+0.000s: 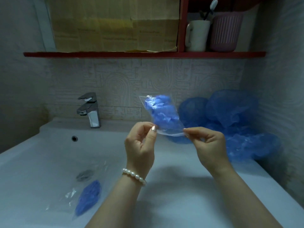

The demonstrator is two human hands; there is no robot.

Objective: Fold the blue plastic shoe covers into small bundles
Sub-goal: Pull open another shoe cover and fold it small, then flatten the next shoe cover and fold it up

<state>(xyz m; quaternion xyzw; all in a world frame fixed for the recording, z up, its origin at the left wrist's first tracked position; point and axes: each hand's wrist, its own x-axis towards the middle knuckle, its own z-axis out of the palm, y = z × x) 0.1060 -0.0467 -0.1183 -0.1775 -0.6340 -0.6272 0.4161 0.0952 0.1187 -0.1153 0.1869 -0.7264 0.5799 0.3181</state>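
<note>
I hold a clear plastic bag (162, 115) stuffed with folded blue shoe covers (162, 111) up in front of me, above the white sink (49, 155). My left hand (139, 145) pinches the bag's lower left edge between thumb and forefinger, and my right hand (209, 143) pinches the lower right edge the same way, so the bag's open end stretches between my fingertips while the filled part tilts up and away to the left. A pearl bracelet (134, 176) circles my left wrist.

Behind the bag, on the right of the counter against the wall, lies a loose pile of unfolded blue shoe covers (230, 119). In the basin at lower left rests a second clear bag with a blue bundle (88, 197) inside, just beside the drain (84, 175). A chrome faucet (89, 109) stands at the back of the sink. On the red shelf (131, 54) above sit a white mug (197, 35) and a pink ribbed cup (225, 32) with toothbrushes (209, 9).
</note>
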